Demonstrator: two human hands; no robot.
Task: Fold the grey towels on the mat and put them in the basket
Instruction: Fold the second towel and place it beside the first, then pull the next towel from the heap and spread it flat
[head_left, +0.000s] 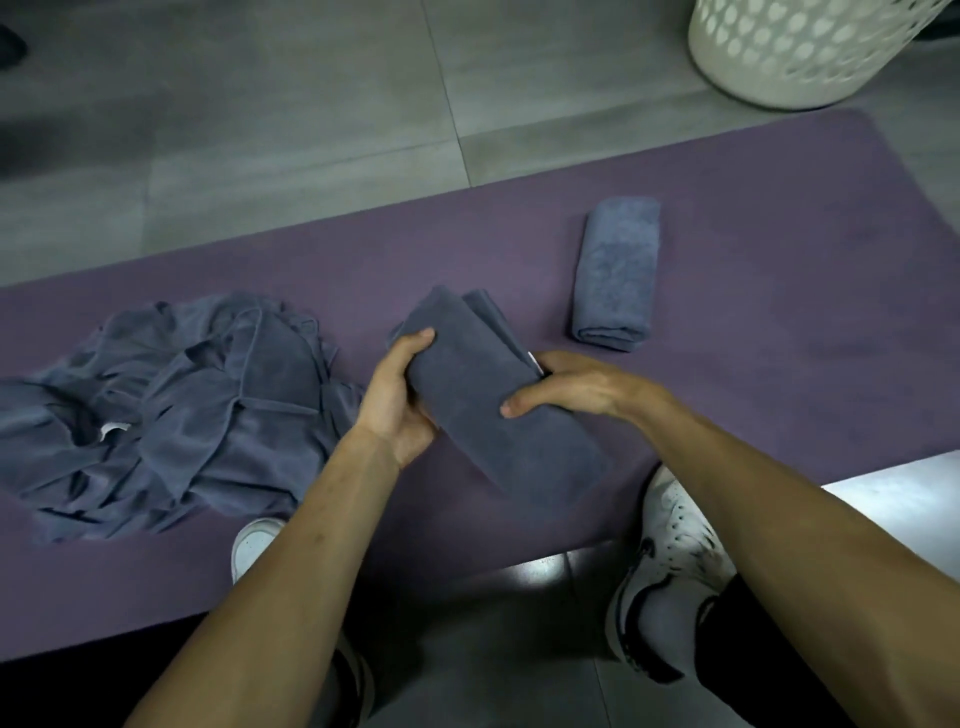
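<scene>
We see a half-folded grey towel (483, 410) held between both hands above the purple mat (779, 270); the left hand (397, 402) grips its left edge, thumb over the top; the right hand (566, 387) curls round its right side; a folded towel (615, 273) lies on the mat to the right; a crumpled pile of towels (166, 410) lies left; the white basket (789, 47) stands beyond the mat's far right corner.

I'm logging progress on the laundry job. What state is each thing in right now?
Held towel: folded, gripped by both hands above the mat.
Folded towel: finished, lying on the mat.
Towel pile: crumpled, unfolded.
Basket: upright on the floor past the mat; inside not visible.
Mat: laid flat.
Left hand: grips the towel.
Right hand: grips the towel.
</scene>
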